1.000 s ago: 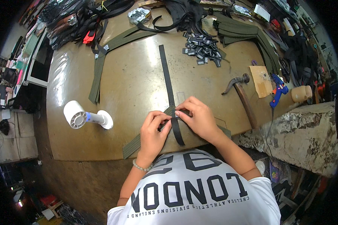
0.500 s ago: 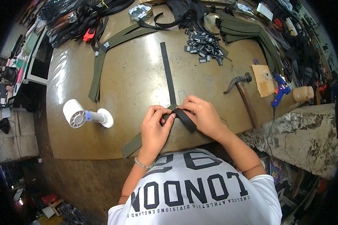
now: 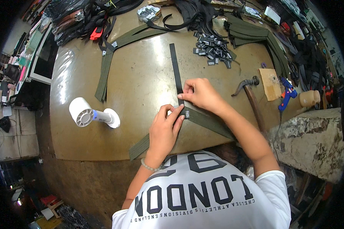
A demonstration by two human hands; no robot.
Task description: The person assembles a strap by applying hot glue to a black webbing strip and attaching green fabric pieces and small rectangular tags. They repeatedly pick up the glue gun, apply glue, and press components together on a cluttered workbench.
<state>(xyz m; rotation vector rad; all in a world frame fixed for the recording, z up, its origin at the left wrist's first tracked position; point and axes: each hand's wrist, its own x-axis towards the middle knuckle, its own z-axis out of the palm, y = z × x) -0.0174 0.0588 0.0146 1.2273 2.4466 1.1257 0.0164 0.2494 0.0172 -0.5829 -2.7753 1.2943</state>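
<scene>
An olive-green webbing strap (image 3: 207, 121) runs along the near side of the table, passing under my left hand (image 3: 167, 121). That hand's fingers are pinched on the strap where it meets a narrow black webbing strap (image 3: 174, 66). A small dark label (image 3: 187, 114) lies on the green webbing just right of my left fingertips. Slightly farther off, my right hand (image 3: 202, 94) is closed, thumb and fingertips on the black strap, which stretches away up the table. Both hands partly cover the join.
To the left stands a white handheld fan (image 3: 81, 112). A hammer (image 3: 252, 97), a piece of cardboard (image 3: 270, 84), a blue glue gun (image 3: 288, 93) and a tape roll (image 3: 309, 98) lie right. Farther back are piled small labels (image 3: 214, 49) and green straps (image 3: 252, 32).
My right hand has moved away from me onto the black strap. The black loop beside it no longer shows; green webbing with a label now extends right. The whole view has shifted slightly.
</scene>
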